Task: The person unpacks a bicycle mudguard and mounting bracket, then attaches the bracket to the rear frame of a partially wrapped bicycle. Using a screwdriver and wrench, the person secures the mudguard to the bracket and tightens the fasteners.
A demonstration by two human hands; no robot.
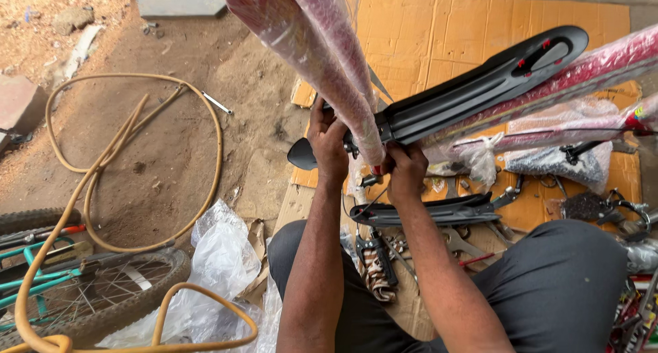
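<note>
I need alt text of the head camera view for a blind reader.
Two bare hands, left hand and right hand, work where a black bicycle mudguard meets a plastic-wrapped red frame tube. Tools lie on cardboard below; a yellow hose lies left.

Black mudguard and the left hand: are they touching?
Touching. The head view shows the left hand with its fingers closed over the black mudguard at its lower end, beside the wrapped red frame tube, with no gap visible.
</note>
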